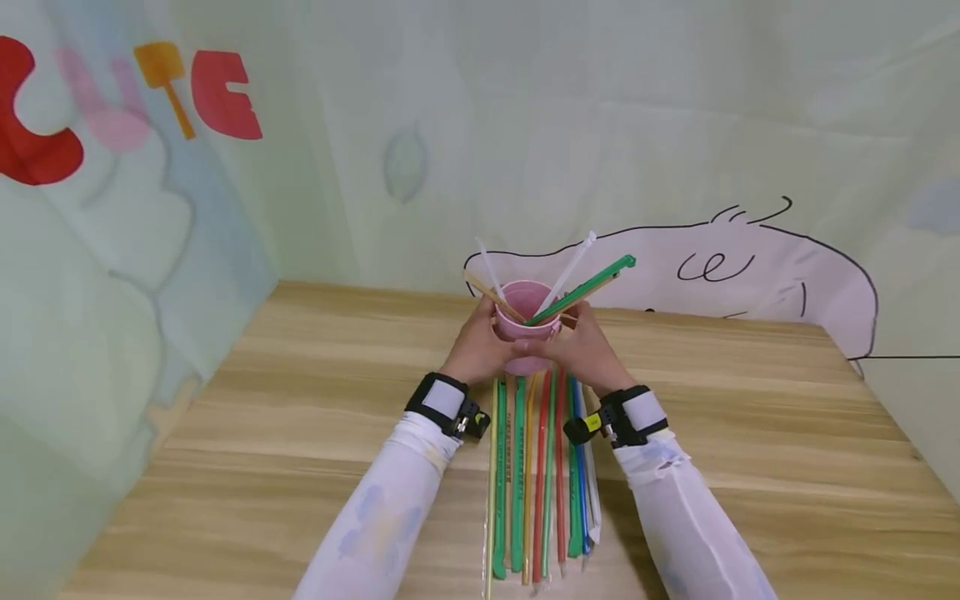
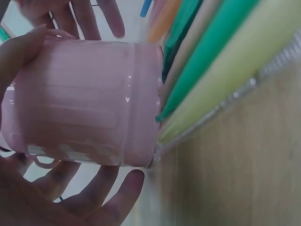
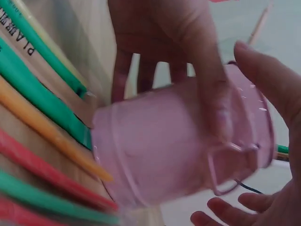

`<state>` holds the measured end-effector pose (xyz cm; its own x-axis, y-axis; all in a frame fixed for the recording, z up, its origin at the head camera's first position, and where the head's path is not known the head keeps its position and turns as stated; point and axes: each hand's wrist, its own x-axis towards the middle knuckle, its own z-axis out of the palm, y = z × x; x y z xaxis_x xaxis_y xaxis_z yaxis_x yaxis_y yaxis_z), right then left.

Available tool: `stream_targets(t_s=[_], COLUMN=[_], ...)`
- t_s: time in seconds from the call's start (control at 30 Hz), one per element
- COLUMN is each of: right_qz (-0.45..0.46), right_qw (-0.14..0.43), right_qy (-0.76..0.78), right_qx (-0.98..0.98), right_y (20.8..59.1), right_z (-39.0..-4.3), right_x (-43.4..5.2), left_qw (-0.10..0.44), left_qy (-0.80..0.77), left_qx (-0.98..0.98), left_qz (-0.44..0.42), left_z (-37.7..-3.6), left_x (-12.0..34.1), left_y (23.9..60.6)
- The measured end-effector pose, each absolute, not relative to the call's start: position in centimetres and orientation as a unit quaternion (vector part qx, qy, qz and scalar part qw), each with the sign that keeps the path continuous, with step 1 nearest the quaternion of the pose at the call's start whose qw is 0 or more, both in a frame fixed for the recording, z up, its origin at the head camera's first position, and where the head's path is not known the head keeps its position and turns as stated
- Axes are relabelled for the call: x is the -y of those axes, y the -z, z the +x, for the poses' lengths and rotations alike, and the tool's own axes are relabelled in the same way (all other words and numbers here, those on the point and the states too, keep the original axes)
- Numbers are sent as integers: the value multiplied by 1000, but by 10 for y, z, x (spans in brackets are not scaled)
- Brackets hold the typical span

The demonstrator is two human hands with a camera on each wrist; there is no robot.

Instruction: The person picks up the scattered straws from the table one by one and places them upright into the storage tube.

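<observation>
A small pink bucket point(image 1: 527, 333) stands upright between both hands at the far end of a row of straws. Several straws lean out of it, including a green straw point(image 1: 600, 278), a white straw point(image 1: 572, 265) and a tan straw point(image 1: 491, 289). My left hand point(image 1: 477, 346) holds the bucket, thumb point(image 3: 217, 115) across its front and fingers point(image 2: 124, 193) around the side. On the other side, my right hand point(image 1: 592, 350) is around the bucket, its thumb point(image 3: 263, 70) at the rim. Its fingers point(image 3: 233, 212) are spread, with a gap showing beside the wire handle point(image 3: 221, 188).
Between the forearms, green straws point(image 1: 517, 467), red sticks point(image 1: 540, 483), a blue stick point(image 1: 580, 467) and others lie side by side on the wooden table point(image 1: 337, 400). Some are in clear wrapping. A printed cloth backdrop point(image 1: 600, 125) rises behind the table.
</observation>
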<state>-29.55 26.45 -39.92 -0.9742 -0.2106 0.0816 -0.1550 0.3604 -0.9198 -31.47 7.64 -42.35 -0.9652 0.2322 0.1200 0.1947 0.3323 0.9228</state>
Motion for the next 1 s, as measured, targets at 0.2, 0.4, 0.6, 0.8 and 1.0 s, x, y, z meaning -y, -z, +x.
stream_targets(t_s=[0.2,0.4,0.6,0.8,1.0], right_qz=[-192,-170,-167,-175,-158], right_qw=[16,6,-2,6,6], right_qy=[588,596,581,575,563], right_qx=[-786,-785,-797,-799,-812], right_y=[408,415,416,415,414], right_z=[-306,-308,-309,-309,-308], right_x=[-245,-233,-222,-213,-212], left_qw=[19,30,44,48,37], left_qy=[-562,-568,-557,-526,-449], left_qx=[-815,-811,-819,-839,-886], left_qz=[137,137,129,130,105], left_z=[-317,-317,-318,-312,-297], left_x=[-68,-57,-47,-37,-28], left_y=[428,429,427,422,418])
